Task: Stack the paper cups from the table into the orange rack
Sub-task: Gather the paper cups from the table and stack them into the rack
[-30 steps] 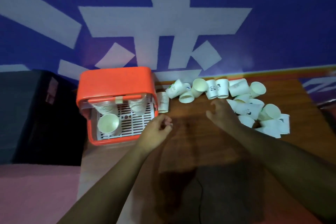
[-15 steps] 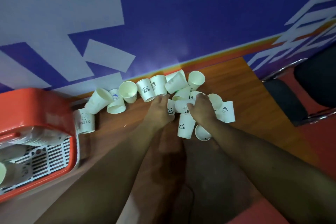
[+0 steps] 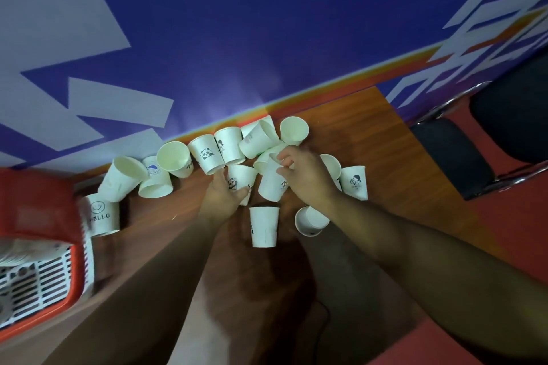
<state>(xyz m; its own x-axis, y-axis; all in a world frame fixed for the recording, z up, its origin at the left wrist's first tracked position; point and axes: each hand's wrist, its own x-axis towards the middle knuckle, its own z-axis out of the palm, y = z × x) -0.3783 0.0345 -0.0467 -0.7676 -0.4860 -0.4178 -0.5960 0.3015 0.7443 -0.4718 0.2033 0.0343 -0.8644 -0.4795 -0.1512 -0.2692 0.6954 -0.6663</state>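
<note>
I was at the pick-up step, with both hands in the heap of paper cups on the wooden table. My left hand gripped a panda-print cup. My right hand, at three o'clock of it, pinched the rim of a tilted lettered cup; I could not tell whether either cup was off the table. The orange rack stood well apart at nine o'clock of the heap, blurred at the frame's edge. I judged the next move called for nesting one cup in the other, then carrying both towards nine o'clock without knocking the HELLO cup just beside the rack.
</note>
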